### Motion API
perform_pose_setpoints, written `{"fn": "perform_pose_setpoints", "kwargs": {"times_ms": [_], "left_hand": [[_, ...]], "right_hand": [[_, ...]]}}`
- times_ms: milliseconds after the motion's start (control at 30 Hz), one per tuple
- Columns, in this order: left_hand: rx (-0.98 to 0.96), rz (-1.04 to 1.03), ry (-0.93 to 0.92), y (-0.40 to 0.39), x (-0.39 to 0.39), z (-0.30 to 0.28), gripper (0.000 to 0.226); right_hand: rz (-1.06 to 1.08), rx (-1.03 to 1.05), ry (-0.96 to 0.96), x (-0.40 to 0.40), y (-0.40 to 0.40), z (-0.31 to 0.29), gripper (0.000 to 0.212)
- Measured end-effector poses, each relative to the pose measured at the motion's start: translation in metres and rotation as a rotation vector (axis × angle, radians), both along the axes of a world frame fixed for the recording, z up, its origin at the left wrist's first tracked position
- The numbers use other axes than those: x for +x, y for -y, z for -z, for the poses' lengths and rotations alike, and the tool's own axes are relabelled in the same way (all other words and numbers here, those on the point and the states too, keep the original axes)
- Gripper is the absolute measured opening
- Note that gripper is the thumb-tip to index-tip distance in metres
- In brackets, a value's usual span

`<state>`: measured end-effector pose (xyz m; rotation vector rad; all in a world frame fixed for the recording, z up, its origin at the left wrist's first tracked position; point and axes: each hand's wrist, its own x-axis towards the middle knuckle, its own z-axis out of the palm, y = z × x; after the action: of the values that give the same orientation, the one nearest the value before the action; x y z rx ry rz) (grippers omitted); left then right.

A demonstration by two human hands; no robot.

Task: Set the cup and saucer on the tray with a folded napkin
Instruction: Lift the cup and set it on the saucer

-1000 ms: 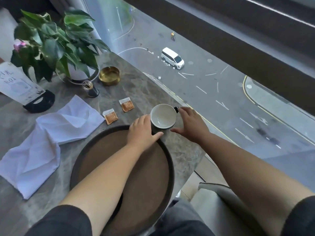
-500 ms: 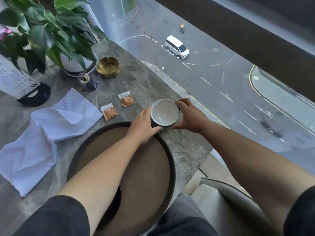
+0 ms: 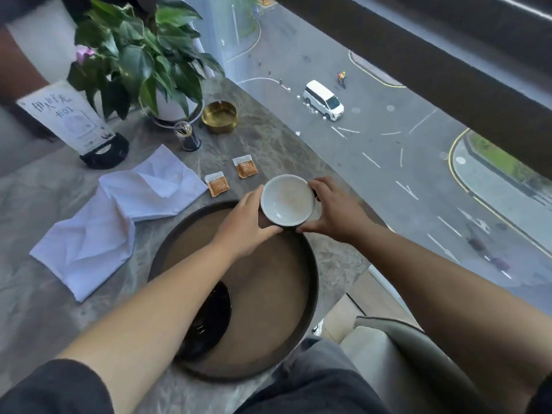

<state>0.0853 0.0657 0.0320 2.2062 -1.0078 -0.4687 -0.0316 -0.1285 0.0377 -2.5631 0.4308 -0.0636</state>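
A cup (image 3: 287, 200), dark outside and white inside, is held over the far rim of the round brown tray (image 3: 263, 297). My left hand (image 3: 245, 224) grips its left side and my right hand (image 3: 331, 209) grips its right side by the handle. A dark glossy saucer (image 3: 209, 319) lies on the tray's near left part, partly hidden under my left forearm. A white napkin (image 3: 119, 216) lies crumpled and unfolded on the grey stone table (image 3: 268, 147), left of the tray.
Two orange sachets (image 3: 217, 184) lie beyond the tray. Further back stand a brass ashtray (image 3: 219, 116), a small toothpick holder (image 3: 187, 137), a potted plant (image 3: 143, 64) and a card stand (image 3: 74, 121). The table's right edge meets a window above a street.
Both hands have closed on the cup and brought it nearer, from the table beyond the tray to above the tray's far rim. The view has shifted slightly.
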Motion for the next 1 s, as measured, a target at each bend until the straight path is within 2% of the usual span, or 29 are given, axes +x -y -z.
{"fn": "perform_pose_setpoints", "kwargs": {"times_ms": [533,767,1000], "left_hand": [[0.126,-0.153,-0.006,-0.2,-0.05,0.004,0.097],[0.146,-0.205,-0.014,-0.245,-0.066,0.005,0.095],[0.172,-0.235,-0.015,-0.255,-0.067,0.016,0.094]], "right_hand": [[-0.176,-0.056,0.09,-0.029,-0.186,0.009,0.096],[-0.2,-0.043,-0.004,-0.03,-0.229,0.022,0.095],[-0.234,-0.05,-0.049,-0.024,-0.241,0.03,0.095]]}}
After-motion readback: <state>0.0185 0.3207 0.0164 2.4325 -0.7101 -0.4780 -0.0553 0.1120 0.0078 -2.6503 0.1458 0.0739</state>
